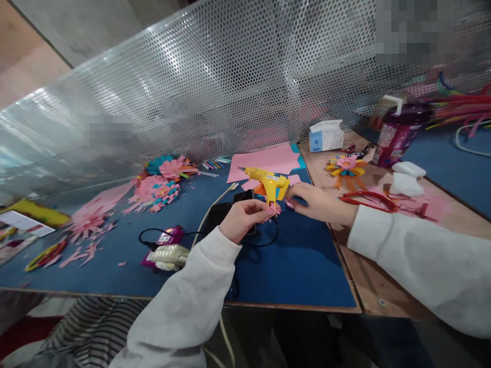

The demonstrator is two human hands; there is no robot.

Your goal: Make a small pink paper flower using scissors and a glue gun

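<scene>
My left hand (pixel 245 217) pinches a small pink paper flower piece (pixel 275 209) between thumb and fingers, over the blue table mat. Just to its right, my right hand (pixel 316 202) has its fingers curled in a pinch. A small pink bit (pixel 289 204) shows at its fingertips, too small to tell whether paper or nail. Behind both hands is a yellow glue gun (pixel 270 182), its nozzle pointing left and its handle partly behind the pink piece. A black cord (pixel 268 244) loops below my hands. Pink paper sheets (pixel 264 162) lie beyond the glue gun.
Finished paper flowers (pixel 157 191) and scraps (pixel 88 250) lie left, with a power strip (pixel 171 255) and dark phones (pixel 217 217) nearer. On the right are red-handled scissors (pixel 370 200), another flower (pixel 347 166), a tissue pack (pixel 326 136) and a purple cup (pixel 401 134). A perforated metal screen (pixel 230 76) stands behind.
</scene>
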